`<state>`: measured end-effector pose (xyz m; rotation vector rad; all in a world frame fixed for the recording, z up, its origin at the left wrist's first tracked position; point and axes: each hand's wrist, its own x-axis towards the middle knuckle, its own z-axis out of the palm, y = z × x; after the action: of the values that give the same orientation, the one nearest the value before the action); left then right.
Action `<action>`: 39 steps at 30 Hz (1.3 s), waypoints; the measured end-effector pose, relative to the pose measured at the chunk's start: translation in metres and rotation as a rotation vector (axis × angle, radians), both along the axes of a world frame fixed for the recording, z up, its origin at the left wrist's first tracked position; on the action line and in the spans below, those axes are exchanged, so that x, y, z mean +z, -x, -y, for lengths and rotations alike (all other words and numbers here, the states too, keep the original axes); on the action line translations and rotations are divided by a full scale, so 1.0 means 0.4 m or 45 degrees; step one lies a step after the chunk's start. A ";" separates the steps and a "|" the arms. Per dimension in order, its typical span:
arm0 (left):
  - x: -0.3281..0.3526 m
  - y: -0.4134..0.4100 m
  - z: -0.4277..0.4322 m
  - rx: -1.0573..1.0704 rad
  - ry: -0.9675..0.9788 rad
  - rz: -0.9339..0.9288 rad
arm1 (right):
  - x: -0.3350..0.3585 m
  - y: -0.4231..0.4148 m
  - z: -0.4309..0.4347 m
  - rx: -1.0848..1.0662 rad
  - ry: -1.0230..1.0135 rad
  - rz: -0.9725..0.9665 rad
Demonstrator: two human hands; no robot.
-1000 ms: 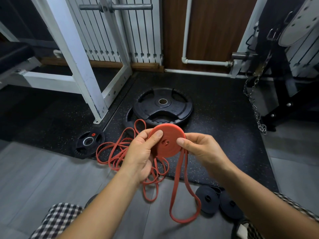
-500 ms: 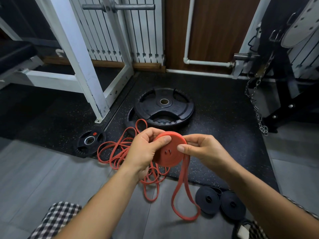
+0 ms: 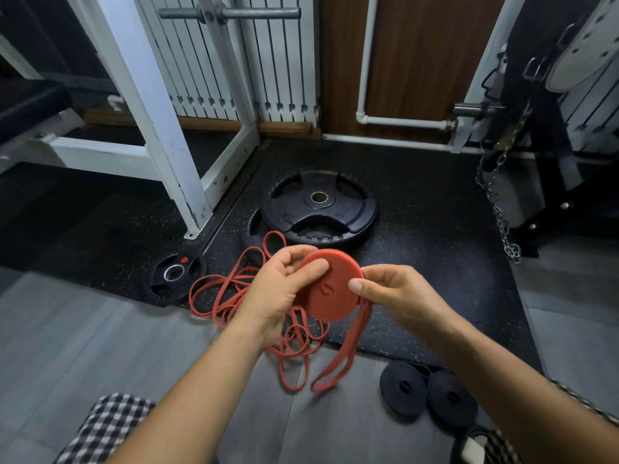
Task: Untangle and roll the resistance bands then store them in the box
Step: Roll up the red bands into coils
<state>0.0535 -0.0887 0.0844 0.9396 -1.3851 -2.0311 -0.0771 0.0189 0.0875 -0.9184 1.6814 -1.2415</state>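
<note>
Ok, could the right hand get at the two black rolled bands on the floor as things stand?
Probably yes: the black rolled bands lie uncovered just below the right forearm, but the right hand pinches the red roll and would have to let go first.

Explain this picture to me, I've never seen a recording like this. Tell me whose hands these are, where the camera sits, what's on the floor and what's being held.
There is no machine here. A person works with bare hands, and the one camera sits on their head, looking forward and down.

The left hand and right hand both pinch a red roll, a resistance band wound into a flat disc. Both thumbs rest on its face, and its unwound tail hangs down in a loop.

Past the left hand, a tangle of thin red bands lies on the floor. Two black rolled bands lie near the right arm. Farther off, on the black mat, are a large weight plate and a small weight plate, beside a white rack. No storage box is in view.
</note>
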 end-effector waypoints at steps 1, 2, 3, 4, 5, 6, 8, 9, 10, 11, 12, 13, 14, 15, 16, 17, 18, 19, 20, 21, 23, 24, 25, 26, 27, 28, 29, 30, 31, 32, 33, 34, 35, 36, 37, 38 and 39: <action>-0.002 -0.004 0.004 -0.074 0.204 0.103 | -0.001 0.002 -0.001 0.032 -0.035 -0.107; -0.003 -0.007 0.005 -0.145 0.395 0.201 | -0.003 0.003 -0.003 0.073 -0.071 -0.227; -0.004 -0.008 0.003 -0.202 0.535 0.274 | -0.003 0.002 -0.003 0.111 -0.093 -0.315; -0.005 -0.007 -0.001 -0.225 0.605 0.312 | -0.003 0.001 -0.003 0.131 -0.095 -0.351; -0.005 -0.006 -0.005 -0.211 0.614 0.314 | 0.000 0.000 -0.001 0.139 -0.075 -0.339; -0.005 -0.005 -0.008 -0.180 0.590 0.288 | 0.003 -0.001 0.000 0.137 -0.039 -0.288; -0.004 -0.002 -0.012 -0.100 0.541 0.212 | 0.011 -0.001 0.002 0.098 0.028 -0.118; -0.003 -0.001 -0.014 -0.054 0.500 0.166 | 0.014 0.000 0.003 0.069 0.051 -0.031; -0.002 0.000 -0.016 0.000 0.431 0.114 | 0.014 0.001 0.003 0.044 0.065 0.037; 0.000 0.002 -0.019 0.057 0.348 0.057 | 0.015 0.000 0.003 0.032 0.066 0.080; 0.001 0.003 -0.021 0.112 0.279 0.007 | 0.015 -0.003 0.003 0.027 0.060 0.102; 0.002 0.004 -0.022 0.159 0.239 -0.027 | 0.016 -0.009 0.004 0.020 0.051 0.118; 0.002 0.005 -0.023 0.197 0.214 -0.047 | 0.013 -0.013 0.004 0.002 0.045 0.133; 0.004 0.007 -0.026 0.227 0.185 -0.067 | 0.012 -0.016 0.004 -0.023 0.040 0.147; 0.005 0.008 -0.030 0.256 0.142 -0.092 | 0.009 -0.019 0.004 -0.051 0.041 0.155; 0.004 0.011 -0.033 0.290 0.083 -0.125 | 0.008 -0.021 0.004 -0.077 0.044 0.166; 0.005 0.012 -0.037 0.327 0.012 -0.163 | 0.005 -0.024 0.004 -0.098 0.058 0.188; 0.004 0.015 -0.040 0.368 -0.059 -0.199 | 0.004 -0.028 0.003 -0.115 0.074 0.227; 0.004 0.017 -0.044 0.406 -0.123 -0.233 | 0.002 -0.033 0.002 -0.127 0.093 0.269; 0.001 0.019 -0.045 0.441 -0.172 -0.255 | 0.002 -0.040 0.001 -0.136 0.108 0.302; -0.002 0.018 -0.047 0.462 -0.240 -0.257 | -0.003 -0.047 0.001 -0.150 0.112 0.307; -0.003 0.016 -0.045 0.435 -0.258 -0.237 | -0.004 -0.045 0.002 -0.149 0.105 0.288; -0.004 0.013 -0.039 0.382 -0.260 -0.206 | -0.002 -0.041 0.002 -0.139 0.095 0.265; -0.004 0.009 -0.031 0.311 -0.241 -0.159 | -0.002 -0.032 0.001 -0.123 0.086 0.241; -0.004 0.005 -0.019 0.234 -0.185 -0.105 | 0.000 -0.024 0.001 -0.103 0.077 0.220; -0.002 -0.001 -0.008 0.169 -0.074 -0.042 | 0.001 -0.017 0.000 -0.080 0.067 0.190; -0.003 -0.007 0.006 0.125 0.101 0.036 | 0.002 -0.013 0.000 -0.056 0.055 0.145; -0.002 -0.014 0.017 0.078 0.303 0.116 | -0.001 -0.010 -0.001 -0.030 0.041 0.080; -0.001 -0.021 0.026 0.005 0.481 0.194 | -0.003 -0.011 -0.001 0.002 0.025 0.008; 0.002 -0.026 0.031 -0.100 0.609 0.263 | -0.007 -0.013 -0.001 0.041 0.007 -0.055; 0.004 -0.029 0.031 -0.221 0.685 0.319 | -0.008 -0.017 -0.001 0.081 -0.009 -0.088; 0.005 -0.031 0.029 -0.323 0.730 0.372 | -0.009 -0.019 -0.001 0.112 -0.015 -0.101; 0.005 -0.031 0.026 -0.370 0.768 0.408 | -0.008 -0.019 0.000 0.132 -0.012 -0.104; 0.004 -0.030 0.025 -0.362 0.801 0.419 | -0.005 -0.019 0.001 0.140 0.000 -0.100; 0.002 -0.029 0.023 -0.324 0.816 0.394 | 0.000 -0.019 0.003 0.138 0.016 -0.073; 0.002 -0.028 0.020 -0.279 0.809 0.347 | 0.003 -0.019 0.004 0.126 0.042 -0.026; 0.002 -0.026 0.016 -0.232 0.784 0.295 | 0.006 -0.018 0.005 0.105 0.069 0.027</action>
<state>0.0641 -0.0952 0.0853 0.7995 -2.1186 -1.4764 -0.0698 0.0170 0.0899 -0.9941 1.5847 -1.2422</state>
